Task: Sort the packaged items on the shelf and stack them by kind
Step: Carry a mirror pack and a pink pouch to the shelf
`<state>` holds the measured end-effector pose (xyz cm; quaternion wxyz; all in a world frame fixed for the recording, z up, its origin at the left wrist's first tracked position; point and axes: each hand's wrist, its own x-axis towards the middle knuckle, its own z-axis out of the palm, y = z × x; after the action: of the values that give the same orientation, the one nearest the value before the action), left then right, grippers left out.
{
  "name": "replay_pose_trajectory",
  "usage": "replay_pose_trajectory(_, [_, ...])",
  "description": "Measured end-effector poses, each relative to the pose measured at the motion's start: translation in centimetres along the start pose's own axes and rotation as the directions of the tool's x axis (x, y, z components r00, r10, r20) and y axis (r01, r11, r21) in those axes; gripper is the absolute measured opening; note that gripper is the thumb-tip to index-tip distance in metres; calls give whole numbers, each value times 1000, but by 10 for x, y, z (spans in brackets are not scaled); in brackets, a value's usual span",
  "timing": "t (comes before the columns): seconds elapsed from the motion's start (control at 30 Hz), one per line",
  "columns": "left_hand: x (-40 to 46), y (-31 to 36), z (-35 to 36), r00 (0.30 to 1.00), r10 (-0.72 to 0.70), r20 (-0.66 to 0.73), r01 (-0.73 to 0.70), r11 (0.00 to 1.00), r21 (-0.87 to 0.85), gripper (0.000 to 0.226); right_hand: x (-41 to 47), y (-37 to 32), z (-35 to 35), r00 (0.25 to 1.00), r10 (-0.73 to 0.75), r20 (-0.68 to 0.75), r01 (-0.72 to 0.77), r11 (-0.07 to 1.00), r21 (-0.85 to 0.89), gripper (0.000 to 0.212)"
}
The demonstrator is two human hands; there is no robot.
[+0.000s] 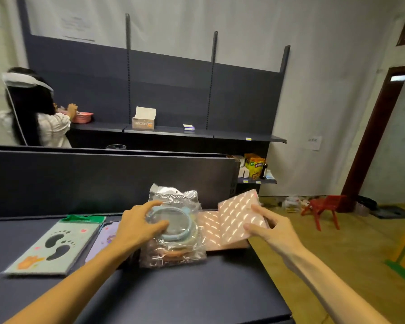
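On the dark shelf (197, 291) lies a stack of clear plastic packets (175, 244) with ring-shaped items inside. My left hand (138, 225) grips the top packet, which holds a light blue ring (173, 235). To its right my right hand (270, 226) pinches the edge of a shiny pink quilted packet (239, 216) and tilts it up off a second pink one (211, 225) lying flat. Left of the stack lie a purple packet (105, 237) and a pale green footprint mat (54, 246) with a green header.
A dark back panel (103, 181) rises behind the shelf. Beyond it another person (35, 113) works at a far shelf holding a cardboard box (143, 121) and a small box (188, 127). A red chair (323, 209) stands on the floor to the right.
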<state>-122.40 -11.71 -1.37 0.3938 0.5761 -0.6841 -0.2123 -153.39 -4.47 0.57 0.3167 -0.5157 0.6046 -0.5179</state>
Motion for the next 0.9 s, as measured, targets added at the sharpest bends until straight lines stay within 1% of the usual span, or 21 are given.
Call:
replay_pose_trajectory(0.1, [-1, 2, 1, 997, -3, -71, 11, 994, 111, 69, 11, 8, -6, 999, -8, 52, 9, 1000, -1, 65])
replay_pose_trajectory(0.2, [-12, 3, 0, 991, 33, -131, -8, 982, 189, 69, 20, 18, -4, 994, -18, 110, 20, 999, -25, 65])
replay_pose_trajectory(0.33, [-39, 7, -2, 978, 113, -177, -37, 923, 384, 72, 28, 27, 8, 983, -63, 174, 68, 998, -20, 65])
replay_pose_trajectory(0.4, [-50, 10, -4, 970, 141, -196, -42, 898, 437, 72, 32, 32, 13, 978, -83, 189, 95, 994, -58, 66])
replay_pose_trajectory(0.47, [-58, 11, -6, 970, 148, -194, -43, 885, 464, 69, 34, 37, 15, 971, -111, 210, 143, 979, -146, 66])
replay_pose_trajectory(0.6, [-66, 12, -11, 970, 142, -198, -26, 869, 495, 62, 37, 40, 14, 949, -193, 250, 272, 901, -337, 70])
replay_pose_trajectory(0.7, [-71, 14, -13, 967, 139, -214, -12, 863, 505, 58, 41, 43, 11, 931, -217, 295, 350, 763, -544, 76])
replay_pose_trajectory(0.73, [-73, 15, -12, 966, 139, -217, -10, 862, 507, 57, 42, 43, 10, 927, -218, 306, 364, 723, -587, 75])
replay_pose_trajectory(0.8, [-78, 17, -12, 968, 135, -214, -6, 857, 516, 57, 42, 40, 10, 920, -239, 311, 386, 689, -613, 71])
replay_pose_trajectory(0.9, [-83, 19, -16, 965, 141, -219, -2, 845, 534, 59, 39, 26, 15, 891, -311, 331, 452, 670, -589, 67])
